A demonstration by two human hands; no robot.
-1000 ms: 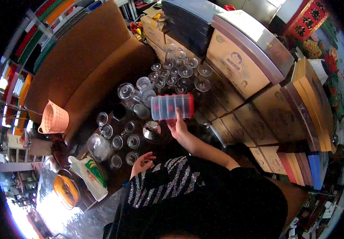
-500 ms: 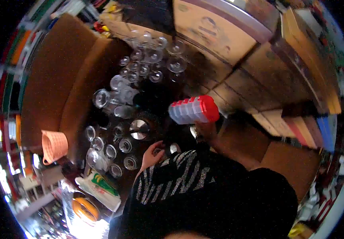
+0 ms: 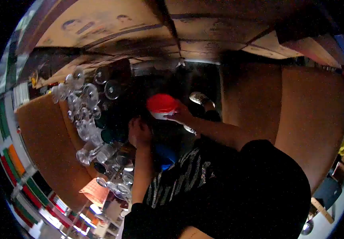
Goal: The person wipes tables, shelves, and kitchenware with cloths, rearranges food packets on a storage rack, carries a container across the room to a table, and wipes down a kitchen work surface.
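My right hand is wrapped round a container with a red lid, whose pale side shows just under the lid. To its left, my left hand is held over the dark area beside the glassware, and its fingers are too dark to make out. Several upturned clear glasses stand to the left of my left hand. Below the container, a blue object shows between my forearms.
Stacked cardboard boxes run across the top. A brown padded seat is on the right, another on the left. A pink basket sits at lower left. Patterned shoes show on the dark floor.
The view has turned right and down. The container now shows its red end upward, lower toward the floor. My left hand has moved away from my body, out beside the glasses.
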